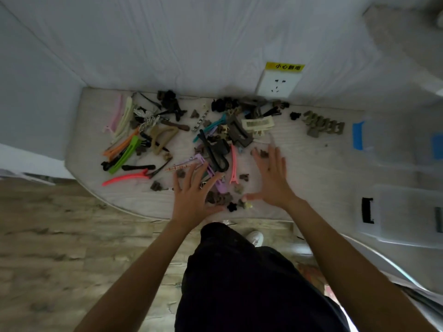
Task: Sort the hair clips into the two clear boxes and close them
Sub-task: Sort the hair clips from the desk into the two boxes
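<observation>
Both your hands are spread flat, fingers splayed, holding nothing: left hand point(194, 195) over the purple clip point(213, 173), right hand point(273, 178) just beside the hair clips point(182, 137) mid-frame, clear boxes point(405, 212) at the right edge.

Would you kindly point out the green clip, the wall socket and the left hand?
green clip point(127, 153): head view, middle of its long body.
wall socket point(278, 85): head view, white faceplate centre.
left hand point(191, 197): head view, back of hand.

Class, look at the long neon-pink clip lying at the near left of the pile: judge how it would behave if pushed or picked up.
The neon-pink clip looks like thin moulded plastic, so probably light and fairly stiff. It lies flat on the table, long and slightly curved, so a push would likely slide or pivot it, not roll it. Its tapered tip might slip from fingers.
</observation>
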### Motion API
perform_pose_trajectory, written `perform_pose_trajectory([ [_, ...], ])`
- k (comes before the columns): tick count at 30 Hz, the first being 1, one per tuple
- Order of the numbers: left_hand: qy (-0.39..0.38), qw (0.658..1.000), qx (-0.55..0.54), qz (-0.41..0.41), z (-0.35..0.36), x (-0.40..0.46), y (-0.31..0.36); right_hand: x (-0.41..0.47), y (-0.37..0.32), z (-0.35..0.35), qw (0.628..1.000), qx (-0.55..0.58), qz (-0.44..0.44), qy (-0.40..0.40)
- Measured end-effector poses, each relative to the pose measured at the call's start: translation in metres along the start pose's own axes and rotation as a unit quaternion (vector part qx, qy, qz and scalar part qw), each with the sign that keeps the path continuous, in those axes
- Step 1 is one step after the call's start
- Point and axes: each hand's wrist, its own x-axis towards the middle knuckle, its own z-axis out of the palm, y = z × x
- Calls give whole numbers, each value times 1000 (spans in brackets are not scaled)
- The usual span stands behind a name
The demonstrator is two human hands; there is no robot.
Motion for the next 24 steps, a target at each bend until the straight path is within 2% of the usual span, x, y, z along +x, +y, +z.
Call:
perform_pose_trajectory([
  [3, 8, 1000, -1, -6, 1, 25, -3, 3, -16, 18, 999, -17, -24, 16],
  [7, 10, 1000, -23, -4, 1, 56, -10, 21, -27, 16, 997, -59, -7, 53],
  [12, 21, 994, -97, -43, -8, 83, -20, 41, -20, 1, 993, -15, 30, 110],
  [16, 121, 976, -164, -75, -32, 88, -18, 39, -13, -22, 991, 36, 6, 130],
  [19, 163, 957, -225, -79, -45, 104, -21, 28, 5, -51, 965, 43, -16, 257],
  [21, 133, 964, -216, -75, -49, 123, -20, 30, 27, -74, 953, -25, 18, 300],
  [24, 45, 988, -142, -34, -48, 153, -11, 43, 54, -97, 957, -129, 124, 226],
])
